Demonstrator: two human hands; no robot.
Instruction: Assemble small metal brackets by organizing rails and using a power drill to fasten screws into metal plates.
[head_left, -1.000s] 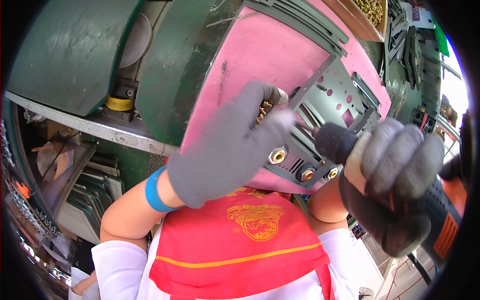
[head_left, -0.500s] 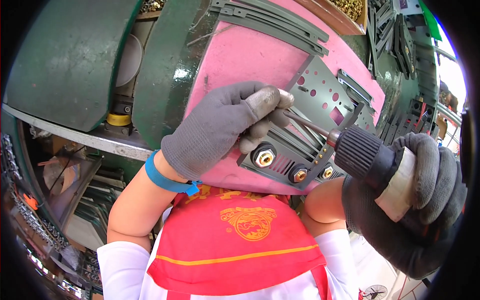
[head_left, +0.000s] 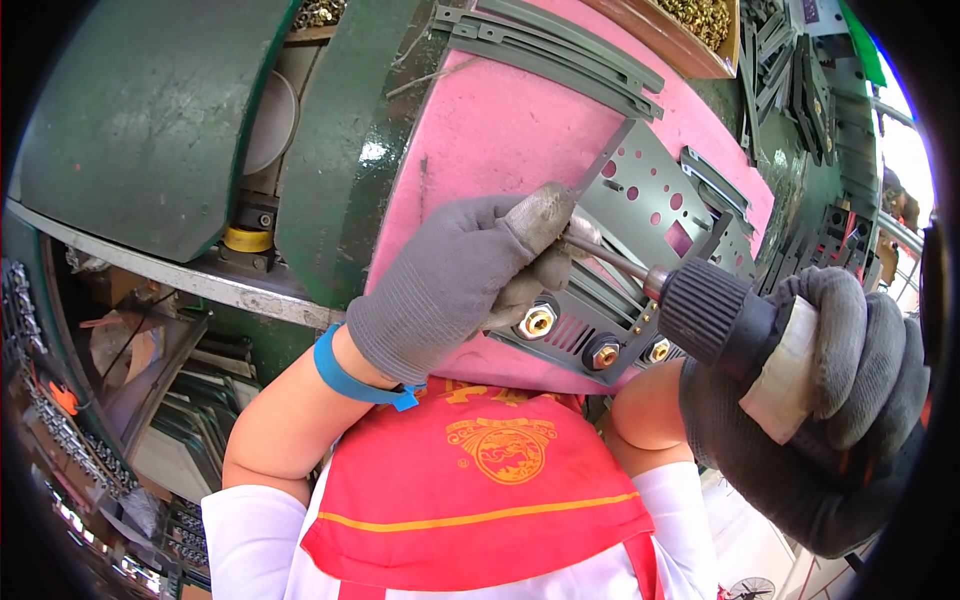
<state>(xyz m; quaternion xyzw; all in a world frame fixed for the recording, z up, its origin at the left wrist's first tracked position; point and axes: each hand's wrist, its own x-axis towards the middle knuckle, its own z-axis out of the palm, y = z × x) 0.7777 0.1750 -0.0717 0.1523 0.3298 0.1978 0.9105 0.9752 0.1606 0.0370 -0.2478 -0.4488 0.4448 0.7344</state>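
My left hand (head_left: 450, 275), in a grey work glove, is closed in a pinch at the tip of a long thin driver bit (head_left: 612, 257). Whatever lies between its fingertips is hidden. A black power screwdriver (head_left: 703, 308) with pale tape wrapped round it carries the bit, and my right hand (head_left: 862, 370), also gloved, grips it with the bit pointing left. Below both hands lies a dark grey metal panel assembly (head_left: 640, 175) with round holes, slots and studs. Along its near side sit brass fittings with black collars, among them a left one (head_left: 538, 322) and a middle one (head_left: 603, 354).
Under the panel is a pink mat (head_left: 490, 120). Long slotted metal strips (head_left: 560, 60) lie at its far edge, beside a wooden box (head_left: 700, 58) of small brass parts. More dark metal pieces (head_left: 815, 100) are stacked at far right. Green boards (head_left: 140, 130) cover the left side.
My left hand has shifted slightly right and nearer to me, now partly over the left brass fitting. The screwdriver stays almost in place, its bit still meeting the left fingers.
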